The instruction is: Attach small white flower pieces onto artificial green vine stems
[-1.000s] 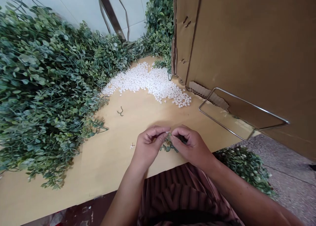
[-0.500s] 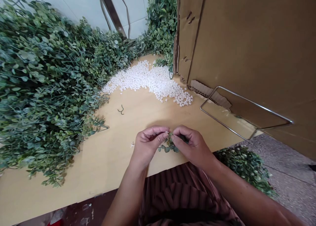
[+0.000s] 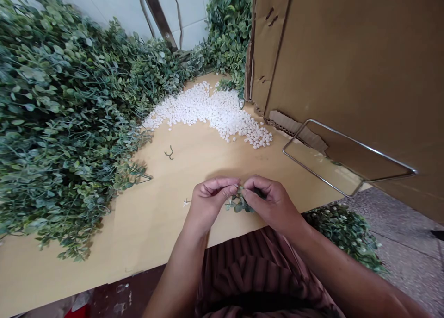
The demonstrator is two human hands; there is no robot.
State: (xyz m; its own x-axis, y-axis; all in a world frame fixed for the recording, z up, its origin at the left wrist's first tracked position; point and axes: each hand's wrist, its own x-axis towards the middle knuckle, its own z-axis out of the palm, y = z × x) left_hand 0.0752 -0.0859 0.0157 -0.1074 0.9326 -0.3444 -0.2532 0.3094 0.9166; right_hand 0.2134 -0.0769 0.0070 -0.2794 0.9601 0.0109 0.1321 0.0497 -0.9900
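Note:
Close together over the table's front part, my two hands meet at a small green sprig (image 3: 239, 204). My right hand (image 3: 266, 198) pinches the sprig's stem between thumb and forefinger, its leaves hanging below the fingers. My left hand (image 3: 213, 200) is closed at the fingertips on something tiny and pale against the sprig's tip, mostly hidden. Beyond the hands lies a spread of small white beads (image 3: 222, 112). A small white piece (image 3: 186, 202) rests just left of my left hand, and a thin green stem bit (image 3: 169, 152) lies farther back.
A large heap of green foliage (image 3: 69, 105) covers the table's left side. More foliage (image 3: 229, 26) stands at the back. A cardboard box (image 3: 347, 68) with a wire frame (image 3: 364, 148) fills the right. White-dotted greenery (image 3: 343, 234) is below the table's right edge.
The hands stay together at the sprig with only slight finger movement. The sprig's hanging leaves have shifted a little to the right. The view has moved slightly.

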